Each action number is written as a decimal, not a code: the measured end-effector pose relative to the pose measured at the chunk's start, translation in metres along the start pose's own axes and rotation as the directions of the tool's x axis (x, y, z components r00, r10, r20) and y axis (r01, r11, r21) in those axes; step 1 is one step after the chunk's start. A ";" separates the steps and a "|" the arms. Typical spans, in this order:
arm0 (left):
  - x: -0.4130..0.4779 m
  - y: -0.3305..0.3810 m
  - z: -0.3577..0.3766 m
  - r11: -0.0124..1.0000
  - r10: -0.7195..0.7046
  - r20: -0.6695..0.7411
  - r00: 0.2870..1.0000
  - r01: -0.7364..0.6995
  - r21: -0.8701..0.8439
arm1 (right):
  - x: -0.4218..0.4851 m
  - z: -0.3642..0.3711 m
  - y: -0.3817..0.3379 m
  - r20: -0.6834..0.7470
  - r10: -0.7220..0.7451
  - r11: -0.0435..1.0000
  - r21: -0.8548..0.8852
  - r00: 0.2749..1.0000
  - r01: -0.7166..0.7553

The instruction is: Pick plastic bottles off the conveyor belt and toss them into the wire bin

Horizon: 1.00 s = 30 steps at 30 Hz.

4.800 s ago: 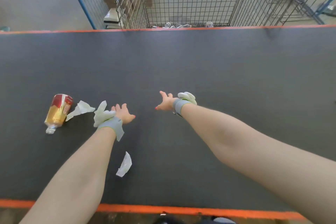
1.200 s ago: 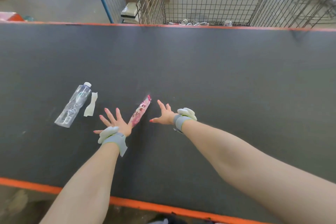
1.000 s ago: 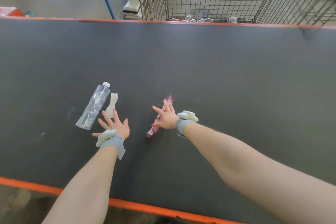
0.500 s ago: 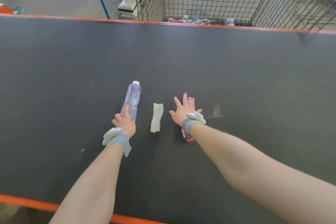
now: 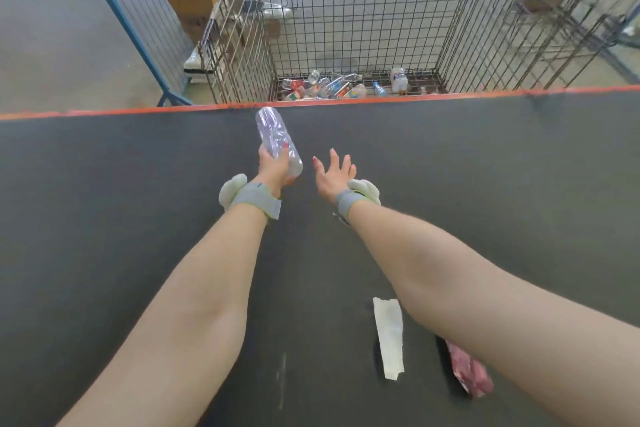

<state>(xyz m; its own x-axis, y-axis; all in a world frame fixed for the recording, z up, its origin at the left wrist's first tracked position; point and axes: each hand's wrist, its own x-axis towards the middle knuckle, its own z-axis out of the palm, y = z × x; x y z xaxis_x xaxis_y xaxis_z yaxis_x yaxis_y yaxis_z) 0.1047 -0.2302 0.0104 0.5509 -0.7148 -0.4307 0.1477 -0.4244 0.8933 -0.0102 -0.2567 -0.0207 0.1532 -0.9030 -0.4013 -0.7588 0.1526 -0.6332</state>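
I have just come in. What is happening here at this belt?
A person is sorting at a dark conveyor belt. The left hand grips a clear plastic bottle, held up and aimed toward the wire bin beyond the far edge; it is not yet released. The right hand is open and holds nothing. Several bottles lie in the bin. A white paper strip and a pink wrapper lie on the belt.

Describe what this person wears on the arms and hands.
Bare forearms, no sleeves or gloves. A grey wristband with a pale cream padded piece sits at the left hand; a matching band and pad at the right hand. Fingernails are painted red.
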 end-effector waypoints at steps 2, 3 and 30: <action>0.022 0.046 0.015 0.995 -0.009 0.125 0.992 0.022 -0.101 | 0.033 -0.014 -0.029 -0.073 -0.014 0.988 0.153 0.997 0.025; 0.028 0.060 0.019 0.993 -0.006 0.173 0.985 0.026 -0.114 | 0.046 -0.018 -0.040 -0.100 -0.028 0.977 0.206 0.995 0.048; -0.146 -0.089 -0.017 0.588 -0.270 0.048 0.962 0.125 0.799 | -0.092 -0.043 0.080 0.180 0.139 0.958 -0.272 0.974 -0.087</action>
<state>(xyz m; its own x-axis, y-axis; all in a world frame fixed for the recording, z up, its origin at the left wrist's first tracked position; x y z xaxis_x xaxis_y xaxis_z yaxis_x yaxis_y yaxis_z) 0.0249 -0.0786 -0.0035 0.4508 -0.5996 -0.6612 -0.5007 -0.7831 0.3688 -0.1121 -0.1784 -0.0064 0.1576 -0.7857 -0.5982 -0.9127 0.1154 -0.3920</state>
